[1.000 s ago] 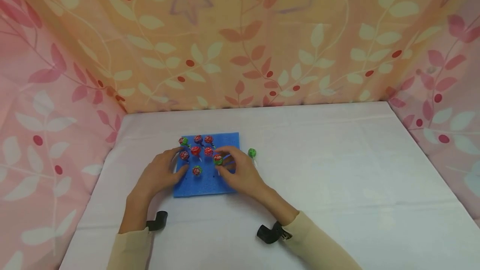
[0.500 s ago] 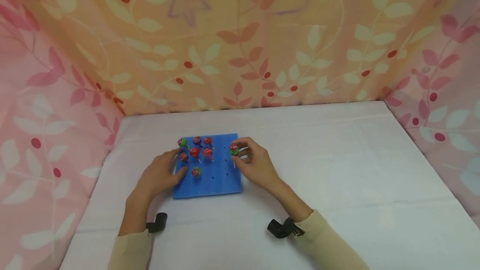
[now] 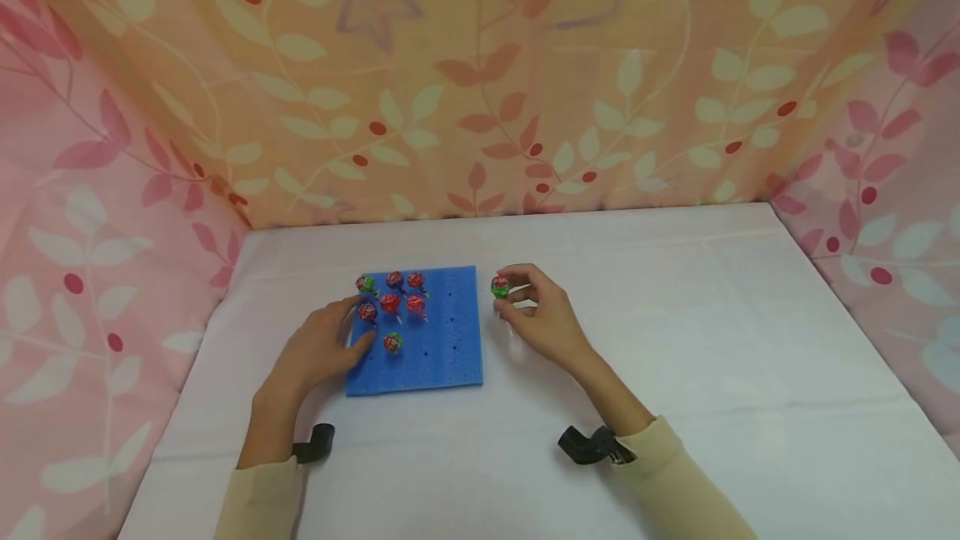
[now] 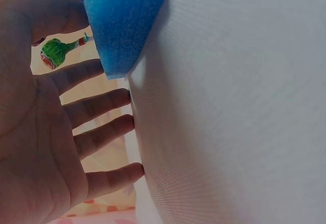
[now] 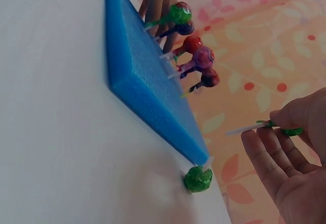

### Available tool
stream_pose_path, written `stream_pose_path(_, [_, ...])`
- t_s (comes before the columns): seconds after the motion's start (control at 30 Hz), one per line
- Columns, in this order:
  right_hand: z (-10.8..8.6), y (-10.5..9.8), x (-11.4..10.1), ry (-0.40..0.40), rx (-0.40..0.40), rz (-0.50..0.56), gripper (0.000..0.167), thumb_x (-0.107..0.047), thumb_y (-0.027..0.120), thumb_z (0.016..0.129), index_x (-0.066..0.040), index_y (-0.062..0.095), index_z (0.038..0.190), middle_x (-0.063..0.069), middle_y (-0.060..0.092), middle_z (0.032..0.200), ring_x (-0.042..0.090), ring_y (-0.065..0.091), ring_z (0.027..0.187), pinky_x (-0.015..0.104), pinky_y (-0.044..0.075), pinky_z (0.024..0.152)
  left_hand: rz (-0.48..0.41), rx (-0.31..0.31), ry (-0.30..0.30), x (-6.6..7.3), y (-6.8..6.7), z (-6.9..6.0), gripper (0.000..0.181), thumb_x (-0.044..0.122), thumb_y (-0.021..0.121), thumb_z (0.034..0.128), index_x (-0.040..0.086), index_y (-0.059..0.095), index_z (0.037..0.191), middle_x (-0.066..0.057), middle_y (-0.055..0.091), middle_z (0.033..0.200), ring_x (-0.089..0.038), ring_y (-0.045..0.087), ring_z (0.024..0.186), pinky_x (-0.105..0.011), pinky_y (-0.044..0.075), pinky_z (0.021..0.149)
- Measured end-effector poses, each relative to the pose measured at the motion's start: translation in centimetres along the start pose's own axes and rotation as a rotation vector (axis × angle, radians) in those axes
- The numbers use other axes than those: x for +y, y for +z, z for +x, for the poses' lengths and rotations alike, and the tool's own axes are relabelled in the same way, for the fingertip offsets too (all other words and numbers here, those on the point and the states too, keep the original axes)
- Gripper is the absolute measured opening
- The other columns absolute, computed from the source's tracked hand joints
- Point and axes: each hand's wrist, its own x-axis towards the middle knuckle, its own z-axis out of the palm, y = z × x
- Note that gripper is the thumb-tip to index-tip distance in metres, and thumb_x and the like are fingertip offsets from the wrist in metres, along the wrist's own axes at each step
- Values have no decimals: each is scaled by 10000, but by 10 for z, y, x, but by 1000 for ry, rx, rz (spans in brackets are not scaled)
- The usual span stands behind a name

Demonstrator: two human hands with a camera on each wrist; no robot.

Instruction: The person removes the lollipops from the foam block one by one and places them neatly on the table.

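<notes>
Right hand [image 3: 549, 319] swings clear, pinching a round red-and-green-wrapped lollipop [image 3: 500, 287], now past the right edge of the blue square foam block [image 3: 442, 369] and over the white cloth-covered desk [image 3: 675, 340]! That leaves 7 wrapped lollipops [image 3: 389, 302] planted in foam. Left hand [image 3: 315, 344], fingers loosely spread, rests unclenched at the block's left edge.

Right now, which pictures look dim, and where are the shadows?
Both wrist views look dimmer than the head view; in the left wrist view, a soft shadow lies on the white tabletop beside the blue foam board; in the right wrist view, another lies near the loose green lollipop.
</notes>
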Motion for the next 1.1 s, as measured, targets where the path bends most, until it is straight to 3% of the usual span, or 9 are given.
stream_pose_path(0.27, [-2,-10,5,26,6,-21,403,-41,751,956,-89,604,1328,136,678,1241,258,747,1007,203,638,816,-1,-1,6,0,0,0,701,384,658,997,50,452,1578,-267,532,1567,-532,473,1455,-725,390,1186])
stream_pose_path(0.7, [-2,-18,17,32,27,-32,414,-15,766,934,-56,622,1320,188,693,1173,316,783,945,229,656,761,1,-5,-5,2,-1,-1,705,386,652,997,51,448,1582,-262,527,1574,-528,468,1462,-722,386,1191])
stream_pose_path(0.9, [-2,-19,21,91,10,-110,380,-49,763,939,-75,645,1299,180,704,1181,262,787,876,179,610,720,-2,-4,-8,1,-1,-1,703,382,653,999,57,445,1586,-261,526,1575,-530,465,1463,-727,385,1188])
stream_pose_path(1.1, [-1,-17,22,111,27,-223,370,-70,770,919,-75,664,1273,149,716,1203,232,761,870,221,604,721,0,1,-2,-1,1,0,701,381,656,999,52,449,1583,-259,530,1572,-527,472,1460,-717,386,1194])
